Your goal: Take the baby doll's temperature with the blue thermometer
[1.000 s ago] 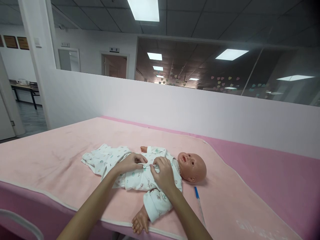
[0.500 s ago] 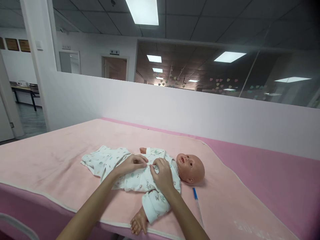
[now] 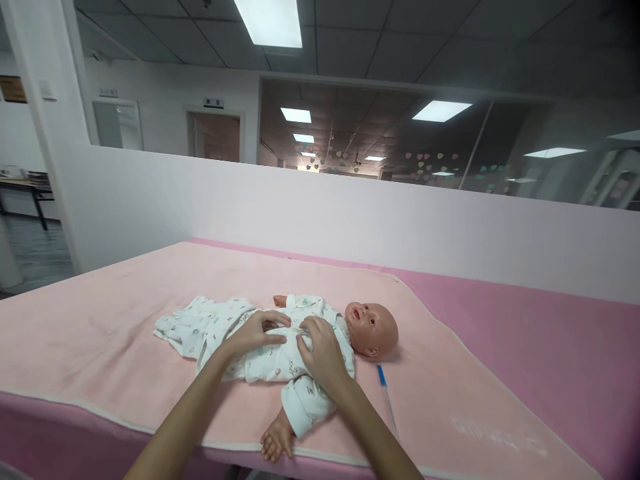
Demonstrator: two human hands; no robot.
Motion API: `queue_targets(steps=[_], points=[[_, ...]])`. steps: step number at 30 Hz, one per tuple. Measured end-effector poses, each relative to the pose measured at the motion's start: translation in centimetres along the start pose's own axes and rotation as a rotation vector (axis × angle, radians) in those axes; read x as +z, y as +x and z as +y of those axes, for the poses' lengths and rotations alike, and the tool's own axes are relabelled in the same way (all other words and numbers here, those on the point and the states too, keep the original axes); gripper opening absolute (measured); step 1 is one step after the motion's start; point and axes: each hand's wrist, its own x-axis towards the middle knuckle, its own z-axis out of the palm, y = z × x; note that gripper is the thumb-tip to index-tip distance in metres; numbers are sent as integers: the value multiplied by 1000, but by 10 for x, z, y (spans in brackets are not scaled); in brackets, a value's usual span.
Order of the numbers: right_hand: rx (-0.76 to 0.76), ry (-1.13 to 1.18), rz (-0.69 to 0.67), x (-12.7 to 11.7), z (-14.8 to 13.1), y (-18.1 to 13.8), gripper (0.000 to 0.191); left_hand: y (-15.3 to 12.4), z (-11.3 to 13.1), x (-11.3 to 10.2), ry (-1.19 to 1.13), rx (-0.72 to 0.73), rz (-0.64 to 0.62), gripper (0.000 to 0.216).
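A baby doll [image 3: 373, 328] lies on its back on a pale pink blanket [image 3: 125, 320], head to the right. It wears a white patterned romper [image 3: 280, 363]. My left hand [image 3: 257, 333] rests on the doll's belly with the fingers curled onto the cloth along the front seam. My right hand [image 3: 320, 350] lies on the chest, fingers bent and pinching the cloth at the same seam. The two hands nearly touch. The doll's near arm sticks out toward me, its bare hand [image 3: 273, 443] at the blanket's edge.
A blue pen [image 3: 386, 397] lies on the blanket just right of the doll. The blanket covers a darker pink mattress [image 3: 540, 347]. A white partition wall [image 3: 350, 213] with glass above stands behind the bed. A doorway opens at the far left.
The view has swung a little to the right, so doll and hands sit further left in the picture. My left fingers have spread slightly over the romper; both hands stay on the front seam.
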Motion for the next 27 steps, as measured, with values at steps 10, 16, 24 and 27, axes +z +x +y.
queue_targets(steps=[10, 16, 24, 27], points=[[629, -659, -120, -80, 26, -113, 22, 19, 38, 3, 155, 185, 166, 25], [824, -623, -95, -96, 34, -121, 25, 48, 64, 40, 81, 388, 33, 28], [715, 166, 142, -129, -13, -29, 21, 54, 41, 55, -169, 161, -1, 41], [680, 399, 94, -117, -13, 7, 18, 54, 38, 50, -346, 104, 84, 44]])
